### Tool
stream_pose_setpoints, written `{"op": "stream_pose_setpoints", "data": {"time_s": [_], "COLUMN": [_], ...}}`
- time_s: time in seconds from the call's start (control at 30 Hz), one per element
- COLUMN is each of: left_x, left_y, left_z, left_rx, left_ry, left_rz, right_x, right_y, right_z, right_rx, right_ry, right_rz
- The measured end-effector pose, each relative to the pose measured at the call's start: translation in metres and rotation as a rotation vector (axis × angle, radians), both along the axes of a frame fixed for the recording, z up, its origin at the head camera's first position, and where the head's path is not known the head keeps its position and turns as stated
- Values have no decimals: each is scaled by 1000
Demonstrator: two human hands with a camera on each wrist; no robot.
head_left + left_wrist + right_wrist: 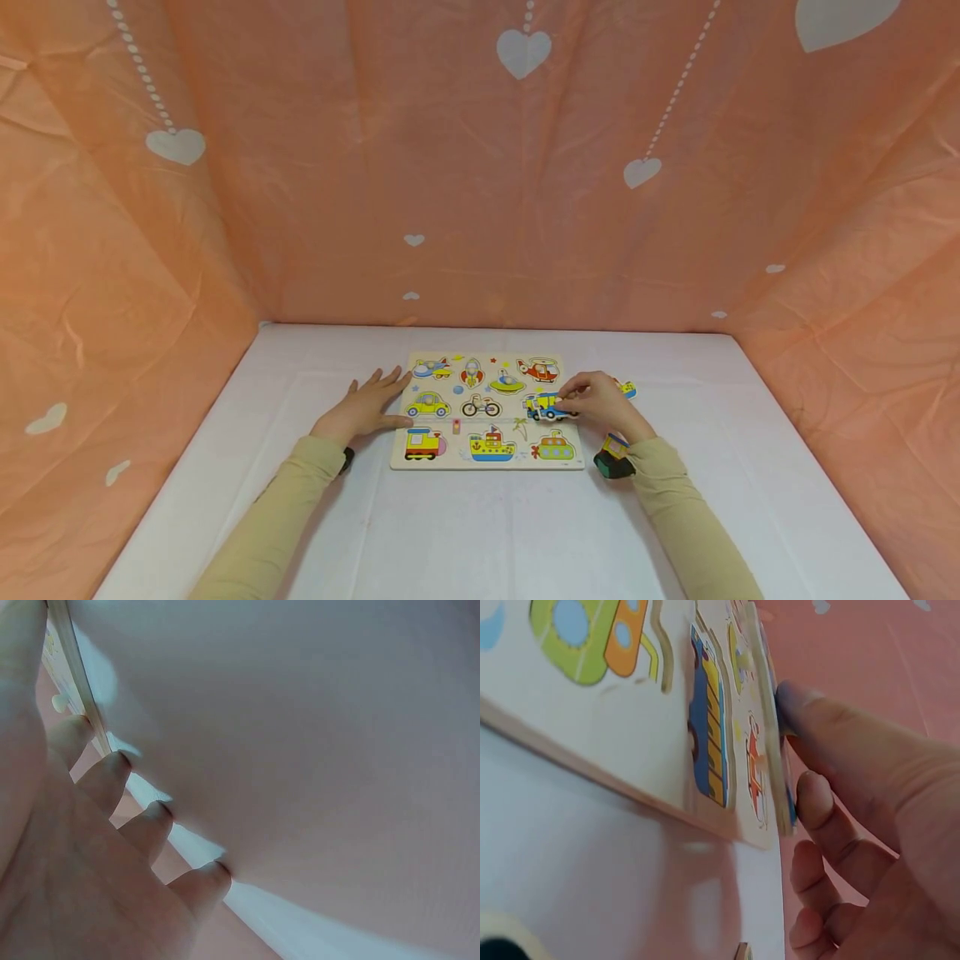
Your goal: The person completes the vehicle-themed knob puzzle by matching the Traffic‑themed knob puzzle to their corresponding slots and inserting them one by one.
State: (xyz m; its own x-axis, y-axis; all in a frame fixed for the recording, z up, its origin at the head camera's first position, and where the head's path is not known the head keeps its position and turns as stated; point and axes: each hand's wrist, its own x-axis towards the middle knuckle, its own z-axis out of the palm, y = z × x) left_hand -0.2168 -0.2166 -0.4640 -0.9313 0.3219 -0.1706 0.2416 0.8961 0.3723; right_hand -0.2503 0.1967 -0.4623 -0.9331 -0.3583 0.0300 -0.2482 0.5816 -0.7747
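Bus piece [555,412] up over the far-right part of the board [459,457], apart from it, close by the bus picture [709,720]

Its long side goes left to right, much like the board's near edge. The right hand [600,402] is the nearer one and sits to the right of it, with thumb and finger pinching the piece, maybe by a small knob, but the fingers hide most of that. The left hand [365,408] is spread wide, holds nothing, and touches the board's left edge
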Motion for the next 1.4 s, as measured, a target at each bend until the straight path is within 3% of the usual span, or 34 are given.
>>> {"op": "stream_pose_setpoints", "data": {"time_s": [0.73, 1.4], "left_x": [1, 0], "left_y": [-1, 0], "left_z": [0, 1], "left_rx": [11, 9], "left_ry": [7, -10], "left_rz": [6, 9], "right_x": [-8, -9], "right_y": [-18, -23], "right_z": [-8, -11], "right_rx": [53, 76], "right_ry": [-2, -63], "right_rz": [-5, -29]}}
